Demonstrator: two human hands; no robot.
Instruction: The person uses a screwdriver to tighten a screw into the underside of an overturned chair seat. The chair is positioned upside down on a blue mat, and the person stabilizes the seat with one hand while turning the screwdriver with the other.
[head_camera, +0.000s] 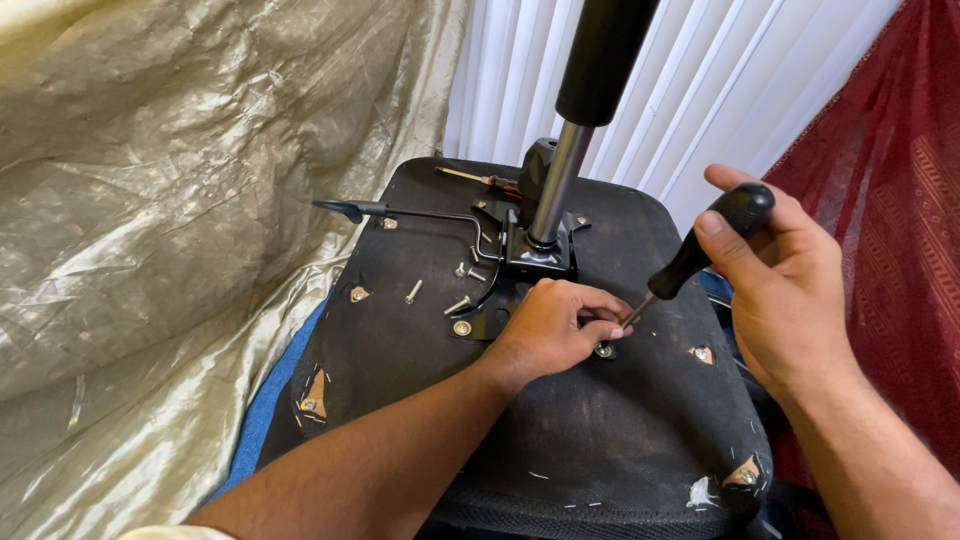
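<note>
An upturned black office chair seat (560, 440) fills the middle of the view, with its metal mounting plate (530, 255) and gas cylinder (560, 180) rising from it. My right hand (780, 280) grips the black handle of a screwdriver (705, 245), whose tip angles down to a screw with a washer (604, 350) at the plate's corner. My left hand (555, 325) rests on the seat beside that screw, fingers pinched around the screwdriver's shaft near the tip.
Several loose screws (440, 295) lie on the seat left of the plate. A black adjustment lever (400, 211) sticks out leftward. A second screwdriver (480, 179) lies at the seat's far edge. Crinkled gold fabric (170, 220) hangs left, red cloth (890, 180) right, white blinds (700, 80) behind.
</note>
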